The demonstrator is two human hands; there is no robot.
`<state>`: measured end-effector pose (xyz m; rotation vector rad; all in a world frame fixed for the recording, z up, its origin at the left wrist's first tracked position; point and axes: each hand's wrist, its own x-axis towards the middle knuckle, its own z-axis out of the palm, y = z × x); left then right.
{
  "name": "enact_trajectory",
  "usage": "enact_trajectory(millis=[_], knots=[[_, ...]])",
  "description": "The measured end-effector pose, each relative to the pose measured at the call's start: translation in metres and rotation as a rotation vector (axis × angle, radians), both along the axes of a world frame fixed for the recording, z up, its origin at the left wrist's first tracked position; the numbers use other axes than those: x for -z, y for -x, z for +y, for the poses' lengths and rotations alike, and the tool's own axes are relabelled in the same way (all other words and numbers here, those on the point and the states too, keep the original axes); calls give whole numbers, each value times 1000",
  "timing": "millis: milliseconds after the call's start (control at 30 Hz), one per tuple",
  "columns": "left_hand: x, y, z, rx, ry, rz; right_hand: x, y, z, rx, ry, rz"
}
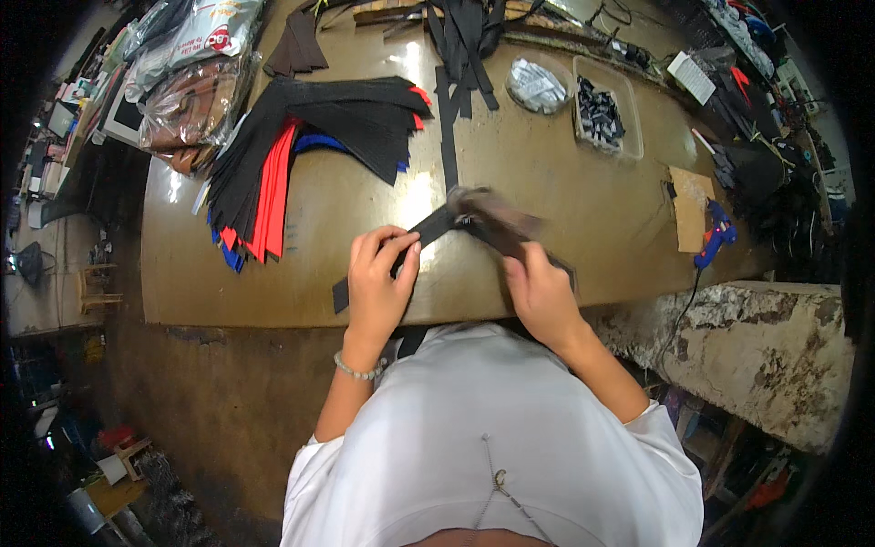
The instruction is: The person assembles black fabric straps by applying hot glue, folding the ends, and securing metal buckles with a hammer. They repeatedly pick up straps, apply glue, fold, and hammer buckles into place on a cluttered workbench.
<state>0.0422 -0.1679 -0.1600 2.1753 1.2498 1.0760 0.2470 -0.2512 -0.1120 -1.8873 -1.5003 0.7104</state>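
Note:
My left hand (375, 273) lies on a black strap (432, 228) near the table's front edge, its fingers closed on the strap and pressing it down. The strap's end sticks out to the left, below that hand. My right hand (545, 290) is closed round the handle of what looks like a hammer (492, 211), smeared by motion. Its head is over the strap's far end, where a small shiny spot shows. More black strap runs under the tool toward my right hand, and a long narrow black strip (447, 146) stretches away from the same place.
A fanned pile of black, red and blue straps (355, 114) lies at left, beside plastic-wrapped bags (196, 91). Farther off are a bowl of silvery packets (538, 87) and a clear box (629, 114) of small dark pieces. A blue glue gun (718, 232) lies by cardboard (690, 205) at right.

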Motion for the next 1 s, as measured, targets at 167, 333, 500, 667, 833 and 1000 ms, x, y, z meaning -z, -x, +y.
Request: enact_trajectory(millis=[167,333,500,667,833,1000], knots=[[-2,0,0,38,-47,98,7,-20,-12,91,-51,-213],[-8,-3,-5,48,-6,271,31,-111,-41,531,-188,-592],[-23,-10,-1,137,-142,486,28,-179,-56,408,-283,-1061],[-41,-12,3,122,309,-46,6,-121,-36,353,-36,356],[-31,-24,-11,225,705,-883,27,-9,35,-221,42,1244],[-30,-29,-30,211,839,-414,28,-5,76,-210,129,750]])
